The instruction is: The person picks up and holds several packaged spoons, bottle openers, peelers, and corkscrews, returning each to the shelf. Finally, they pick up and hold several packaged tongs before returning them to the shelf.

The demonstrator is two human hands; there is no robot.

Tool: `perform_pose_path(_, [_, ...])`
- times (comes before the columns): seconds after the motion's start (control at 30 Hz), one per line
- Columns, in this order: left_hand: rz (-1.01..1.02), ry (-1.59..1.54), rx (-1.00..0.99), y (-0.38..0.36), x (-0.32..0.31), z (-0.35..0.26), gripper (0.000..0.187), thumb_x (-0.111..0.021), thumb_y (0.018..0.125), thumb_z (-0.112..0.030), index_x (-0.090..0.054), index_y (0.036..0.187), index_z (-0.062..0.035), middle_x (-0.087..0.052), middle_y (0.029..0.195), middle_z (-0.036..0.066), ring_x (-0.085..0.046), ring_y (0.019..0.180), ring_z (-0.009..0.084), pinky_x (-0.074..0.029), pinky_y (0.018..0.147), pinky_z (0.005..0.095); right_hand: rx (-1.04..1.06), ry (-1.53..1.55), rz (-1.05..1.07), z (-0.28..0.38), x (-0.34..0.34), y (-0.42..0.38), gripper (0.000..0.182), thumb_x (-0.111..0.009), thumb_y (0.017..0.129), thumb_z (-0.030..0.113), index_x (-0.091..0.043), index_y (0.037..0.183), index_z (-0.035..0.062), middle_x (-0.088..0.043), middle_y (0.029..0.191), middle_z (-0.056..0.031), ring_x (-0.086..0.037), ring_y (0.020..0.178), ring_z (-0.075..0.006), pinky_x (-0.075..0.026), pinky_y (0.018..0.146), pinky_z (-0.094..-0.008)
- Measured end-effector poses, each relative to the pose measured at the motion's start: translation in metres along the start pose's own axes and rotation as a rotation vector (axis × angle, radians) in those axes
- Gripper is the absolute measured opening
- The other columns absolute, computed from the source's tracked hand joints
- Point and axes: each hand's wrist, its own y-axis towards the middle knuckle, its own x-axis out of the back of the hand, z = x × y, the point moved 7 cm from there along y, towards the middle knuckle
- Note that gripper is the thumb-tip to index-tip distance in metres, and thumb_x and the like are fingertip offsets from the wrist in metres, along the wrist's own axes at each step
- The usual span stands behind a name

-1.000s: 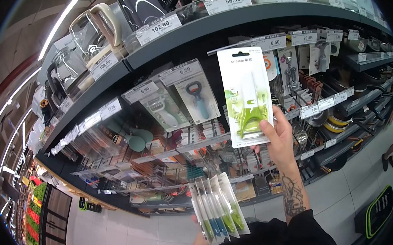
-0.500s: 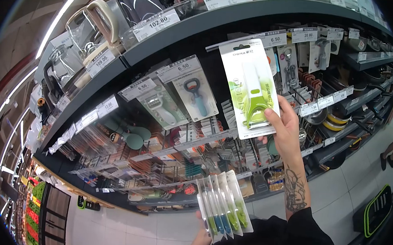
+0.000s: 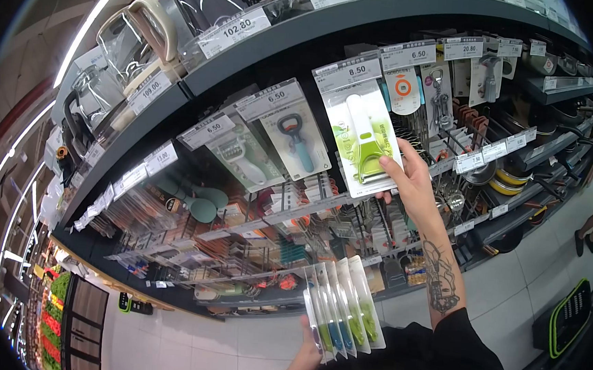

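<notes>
My right hand (image 3: 410, 179) pinches the lower right edge of a carded peeler (image 3: 362, 131), green and white in a clear blister. The top of its card is up at the rack, behind the price tag (image 3: 356, 71) reading 8.50; the hook itself is hidden there. Low in the view, my left hand (image 3: 308, 351) is closed around several peeler packs (image 3: 346, 305), stood on edge in a fan, with green and blue handles showing. Just left of the raised pack hangs a carded tool with a blue handle (image 3: 300, 147), and beyond it another carded peeler (image 3: 246, 161).
An orange-and-white card (image 3: 403, 89) and a carded metal tool (image 3: 440, 102) hang to the right. Glass jugs (image 3: 100, 89) stand on the upper shelf (image 3: 390, 18). Pans (image 3: 506, 182) fill the right shelves. A black basket with a green rim (image 3: 569, 317) is on the floor.
My right hand has moved the carded peeler up and left, bringing its top behind the price tag, which now hangs in front. The fanned packs in my left hand have shifted slightly right.
</notes>
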Motion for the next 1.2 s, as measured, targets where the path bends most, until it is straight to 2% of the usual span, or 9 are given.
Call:
perform_pose_path(0.37, [0.068, -0.125, -0.076, 0.013, -0.019, -0.012, 0.102, -0.050, 0.077, -0.079, -0.028, 0.149, -0.0099, -0.038, 0.147, 0.012, -0.042, 0.133, 0.0281, -0.038, 0.110, 0.0456, -0.037, -0.101, -0.148, -0.030, 0.006, 0.023, 0.031, -0.060, 0.096, 0.017, -0.049, 0.118, -0.0018, -0.064, 0.074, -0.0045, -0.050, 0.046, -0.0052, -0.036, 0.039, -0.0198])
perform_pose_path(0.53, [0.107, -0.186, -0.151, 0.022, -0.052, -0.038, 0.101, -0.051, 0.078, -0.077, -0.027, 0.149, -0.0101, -0.037, 0.148, 0.012, -0.041, 0.134, 0.0290, -0.037, 0.110, 0.0467, 0.113, 0.056, -0.150, -0.038, 0.006, 0.012, 0.030, -0.054, 0.095, 0.004, -0.042, 0.121, -0.0081, -0.057, 0.103, -0.0156, -0.062, 0.076, -0.0147, -0.054, 0.067, -0.0273])
perform_pose_path(0.77, [0.195, -0.265, -0.248, 0.045, -0.072, -0.054, 0.098, -0.053, 0.080, -0.074, -0.027, 0.150, -0.0104, -0.036, 0.149, 0.012, -0.040, 0.135, 0.0305, -0.035, 0.111, 0.0486, 0.154, 0.216, -0.241, -0.048, 0.005, 0.016, 0.026, -0.050, 0.098, 0.005, -0.042, 0.119, -0.0076, -0.058, 0.100, -0.0154, -0.065, 0.085, -0.0187, -0.056, 0.077, -0.0301])
perform_pose_path(0.8, [0.211, -0.277, -0.267, 0.048, -0.073, -0.055, 0.097, -0.053, 0.080, -0.074, -0.027, 0.150, -0.0104, -0.036, 0.149, 0.012, -0.040, 0.135, 0.0307, -0.035, 0.111, 0.0489, 0.139, 0.219, -0.233, -0.054, 0.007, 0.016, 0.031, -0.048, 0.097, 0.004, -0.039, 0.125, -0.0074, -0.057, 0.112, -0.0197, -0.065, 0.094, -0.0221, -0.056, 0.085, -0.0332])
perform_pose_path(0.93, [0.207, -0.390, -0.307, 0.070, -0.069, -0.059, 0.098, -0.055, 0.081, -0.071, -0.024, 0.151, -0.0111, -0.033, 0.152, 0.012, -0.038, 0.136, 0.0334, -0.032, 0.113, 0.0528, 0.198, 0.220, -0.143, -0.054, 0.004, 0.004, 0.046, -0.048, 0.095, 0.000, -0.032, 0.139, -0.0025, -0.047, 0.136, -0.0222, -0.060, 0.109, -0.0269, -0.055, 0.089, -0.0383])
perform_pose_path(1.03, [0.276, -0.434, -0.337, 0.092, -0.070, -0.071, 0.098, -0.055, 0.081, -0.072, -0.023, 0.151, -0.0115, -0.032, 0.152, 0.013, -0.037, 0.136, 0.0338, -0.031, 0.113, 0.0535, 0.089, 0.207, -0.106, -0.050, 0.001, -0.017, 0.043, -0.049, 0.096, 0.004, -0.036, 0.136, -0.0014, -0.052, 0.131, -0.0213, -0.062, 0.105, -0.0254, -0.056, 0.085, -0.0372])
perform_pose_path(1.07, [0.298, -0.449, -0.347, 0.098, -0.071, -0.074, 0.098, -0.055, 0.081, -0.072, -0.022, 0.152, -0.0116, -0.031, 0.152, 0.013, -0.037, 0.137, 0.0339, -0.031, 0.113, 0.0537, 0.030, 0.168, -0.117, -0.051, 0.002, -0.027, 0.037, -0.051, 0.098, 0.011, -0.043, 0.132, -0.0012, -0.062, 0.113, -0.0175, -0.065, 0.089, -0.0193, -0.055, 0.073, -0.0307])
perform_pose_path(1.13, [0.345, -0.484, -0.374, 0.102, -0.082, -0.083, 0.099, -0.054, 0.081, -0.072, -0.021, 0.152, -0.0118, -0.031, 0.153, 0.013, -0.037, 0.137, 0.0341, -0.031, 0.113, 0.0541, -0.066, 0.181, -0.037, -0.053, 0.004, -0.055, 0.035, -0.051, 0.098, 0.014, -0.045, 0.129, -0.0021, -0.063, 0.103, -0.0143, -0.063, 0.080, -0.0158, -0.052, 0.066, -0.0274])
perform_pose_path(1.2, [0.199, -0.371, -0.417, 0.099, -0.109, -0.102, 0.098, -0.053, 0.082, -0.072, -0.021, 0.152, -0.0116, -0.031, 0.153, 0.013, -0.037, 0.136, 0.0341, -0.032, 0.112, 0.0535, -0.164, 0.195, 0.050, -0.054, 0.005, -0.081, 0.034, -0.052, 0.099, 0.018, -0.048, 0.126, -0.0030, -0.065, 0.093, -0.0111, -0.062, 0.072, -0.0123, -0.049, 0.059, -0.0240])
